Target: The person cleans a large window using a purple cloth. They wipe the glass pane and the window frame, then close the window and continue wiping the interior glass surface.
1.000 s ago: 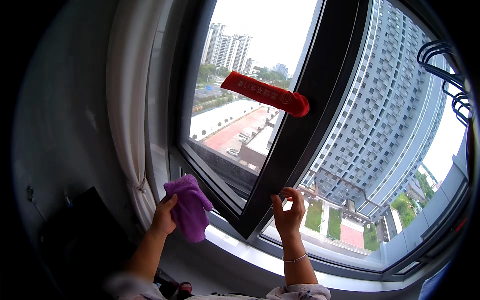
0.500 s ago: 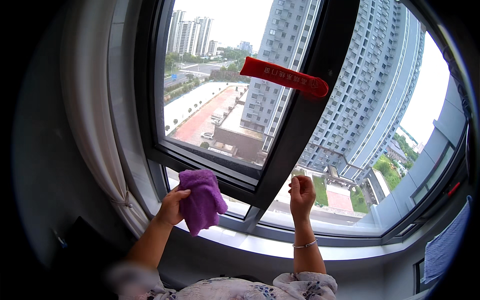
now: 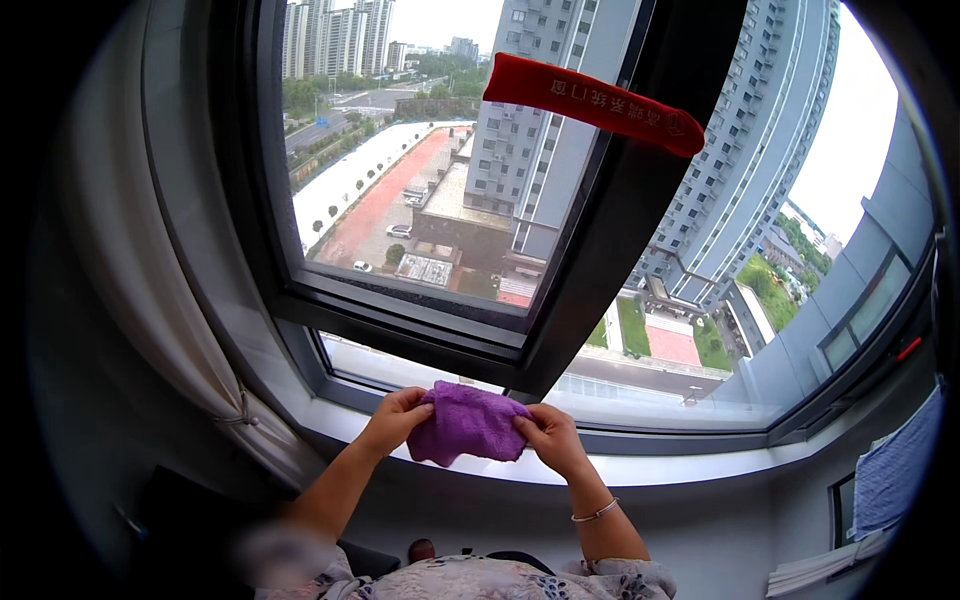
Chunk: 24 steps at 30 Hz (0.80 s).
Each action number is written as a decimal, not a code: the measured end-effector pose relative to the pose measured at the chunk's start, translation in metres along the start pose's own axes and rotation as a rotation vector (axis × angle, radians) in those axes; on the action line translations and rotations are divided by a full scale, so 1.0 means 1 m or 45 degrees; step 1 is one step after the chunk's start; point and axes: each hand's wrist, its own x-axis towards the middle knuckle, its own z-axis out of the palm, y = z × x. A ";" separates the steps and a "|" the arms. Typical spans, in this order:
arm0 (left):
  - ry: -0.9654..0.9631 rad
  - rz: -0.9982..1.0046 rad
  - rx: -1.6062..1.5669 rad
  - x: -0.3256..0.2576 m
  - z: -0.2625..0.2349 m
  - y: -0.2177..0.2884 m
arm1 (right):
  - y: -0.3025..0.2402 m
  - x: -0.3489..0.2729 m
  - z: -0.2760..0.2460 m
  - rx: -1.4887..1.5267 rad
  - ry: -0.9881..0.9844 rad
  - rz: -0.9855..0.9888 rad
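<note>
A purple cloth (image 3: 468, 425) is stretched between my two hands in front of the lower window frame, above the white sill (image 3: 640, 470). My left hand (image 3: 398, 416) pinches its left edge between thumb and fingers. At the opposite edge, my right hand (image 3: 553, 436) grips it the same way, a thin bracelet on that wrist. The cloth's lower edge hangs loose and uneven. Behind it stands the dark window frame (image 3: 400, 322), with a red fabric sleeve (image 3: 595, 104) over the handle on its upright bar.
A cream curtain (image 3: 150, 250), tied back with a cord, hangs at the left. On the right hangs a light blue cloth (image 3: 895, 470). A dark object (image 3: 190, 520) stands low on the left. Tall buildings and a road show through the glass.
My right hand has come left and down and taken hold of the cloth's right edge. My left hand has moved right and the cloth is now spread sideways. The view has shifted.
</note>
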 end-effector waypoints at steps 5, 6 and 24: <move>0.067 0.189 0.366 0.010 -0.010 0.006 | -0.014 0.011 0.014 -0.052 0.173 0.002; 0.087 0.194 0.338 0.016 -0.007 0.014 | -0.020 0.017 0.009 -0.101 0.147 0.070; 0.912 0.884 0.765 0.073 0.045 0.015 | 0.003 0.079 0.035 0.809 0.154 -0.140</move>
